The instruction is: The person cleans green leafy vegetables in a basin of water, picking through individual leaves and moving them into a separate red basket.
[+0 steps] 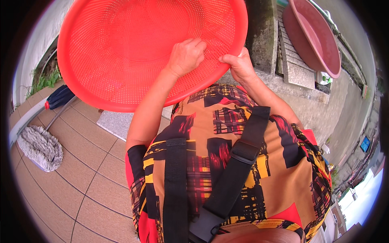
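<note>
A large round red plastic mesh basket is tilted up in front of me, its inside facing me. My right hand grips its rim at the right, thumb on the inner side and fingers behind. Inside the basket, my left hand is closed, with curled fingers near the mesh wall. What those fingers hold, if anything, is hidden from view. No loose contents can be made out in the basket.
A grey string mop head lies on brown floor tiles at the left, near a dark folded umbrella-like thing. At the upper right, a big dull-red tub leans on a ridged concrete slab. Green plants grow by the left wall.
</note>
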Available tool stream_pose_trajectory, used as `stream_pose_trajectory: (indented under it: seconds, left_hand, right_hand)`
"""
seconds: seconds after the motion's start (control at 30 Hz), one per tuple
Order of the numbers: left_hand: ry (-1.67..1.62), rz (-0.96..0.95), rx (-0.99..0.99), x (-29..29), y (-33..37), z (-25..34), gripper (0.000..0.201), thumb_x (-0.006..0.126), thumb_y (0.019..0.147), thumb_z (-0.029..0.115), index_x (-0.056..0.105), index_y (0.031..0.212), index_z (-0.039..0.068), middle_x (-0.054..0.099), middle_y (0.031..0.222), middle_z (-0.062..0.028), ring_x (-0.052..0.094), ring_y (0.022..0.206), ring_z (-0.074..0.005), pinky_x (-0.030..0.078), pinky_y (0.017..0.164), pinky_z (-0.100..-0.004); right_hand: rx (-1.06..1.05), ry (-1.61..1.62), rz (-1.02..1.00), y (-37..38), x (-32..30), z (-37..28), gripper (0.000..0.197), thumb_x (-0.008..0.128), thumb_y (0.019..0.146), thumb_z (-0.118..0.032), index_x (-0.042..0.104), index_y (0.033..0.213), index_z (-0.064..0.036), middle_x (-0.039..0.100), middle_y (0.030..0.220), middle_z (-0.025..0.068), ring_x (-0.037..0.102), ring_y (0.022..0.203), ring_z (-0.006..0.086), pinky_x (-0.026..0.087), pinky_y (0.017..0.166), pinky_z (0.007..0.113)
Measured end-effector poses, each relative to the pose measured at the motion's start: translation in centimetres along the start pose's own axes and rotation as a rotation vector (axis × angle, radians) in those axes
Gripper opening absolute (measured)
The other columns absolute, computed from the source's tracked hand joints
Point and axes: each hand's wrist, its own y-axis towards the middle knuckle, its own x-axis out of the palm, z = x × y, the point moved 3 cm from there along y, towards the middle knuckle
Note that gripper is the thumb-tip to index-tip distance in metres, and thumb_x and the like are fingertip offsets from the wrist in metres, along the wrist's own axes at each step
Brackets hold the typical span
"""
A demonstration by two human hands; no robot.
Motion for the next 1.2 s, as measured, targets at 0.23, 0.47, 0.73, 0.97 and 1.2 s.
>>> stream_pose_trajectory:
  seconds: [0.23, 0.47, 0.73, 0.97, 1.2]
  left_hand:
    - [-0.434, 0.025, -0.360, -0.3, -1.8, -0.1, 0.006, 0.058, 0.074, 0.004, 0.052, 0.073, 0.003, 0.053, 0.064, -0.0033, 0.053, 0.055, -0.0138, 0.042, 0.049, -0.0258]
    - [-1.312, 0.221, -0.859, -3.1, -6.0, 1.2, 0.003, 0.053, 0.082, 0.004, 0.050, 0.080, 0.005, 0.052, 0.067, -0.0029, 0.049, 0.056, -0.0084, 0.040, 0.048, -0.0204]
    - [-1.579, 0.519, -0.848, -8.3, -10.7, 3.0, 0.016, 0.042, 0.084, 0.018, 0.040, 0.073, 0.005, 0.045, 0.064, -0.0086, 0.044, 0.051, -0.0152, 0.036, 0.043, -0.0238]
    - [-1.382, 0.694, -0.880, -12.5, -16.2, 2.5, 0.028, 0.041, 0.087, 0.026, 0.031, 0.066, 0.010, 0.035, 0.054, -0.0038, 0.034, 0.043, -0.0125, 0.030, 0.036, -0.0224]
    - [-0.004, 0.298, -1.523, -10.1, -32.3, -1.3, 0.032, 0.059, 0.080, 0.015, 0.047, 0.106, 0.001, 0.056, 0.089, -0.0198, 0.057, 0.078, -0.0296, 0.047, 0.068, -0.0324]
  right_hand:
    - [0.006, -0.012, -0.001, 0.4, -0.2, -0.3, 0.028, 0.059, 0.065, 0.009, 0.060, 0.092, 0.0046, 0.064, 0.089, 0.0099, 0.062, 0.079, 0.0171, 0.050, 0.074, 0.029]
    - [0.024, -0.037, 0.017, 1.3, -0.6, -0.2, 0.033, 0.058, 0.065, 0.009, 0.058, 0.097, 0.0047, 0.063, 0.093, 0.0101, 0.061, 0.081, 0.0174, 0.049, 0.074, 0.030]
    - [0.116, 0.043, 0.082, 2.3, -1.0, 1.7, 0.035, 0.057, 0.064, 0.010, 0.056, 0.099, 0.0054, 0.062, 0.096, 0.0118, 0.061, 0.084, 0.0214, 0.050, 0.077, 0.032]
    - [0.158, 0.107, 0.211, 3.2, -4.5, 0.4, 0.029, 0.057, 0.065, 0.011, 0.057, 0.093, 0.0044, 0.061, 0.088, 0.0107, 0.060, 0.081, 0.0218, 0.051, 0.076, 0.034]
    - [0.162, 0.168, 0.221, 3.0, -4.7, 0.4, 0.036, 0.055, 0.067, 0.011, 0.053, 0.102, 0.0059, 0.058, 0.099, 0.0133, 0.056, 0.094, 0.0256, 0.046, 0.088, 0.039]
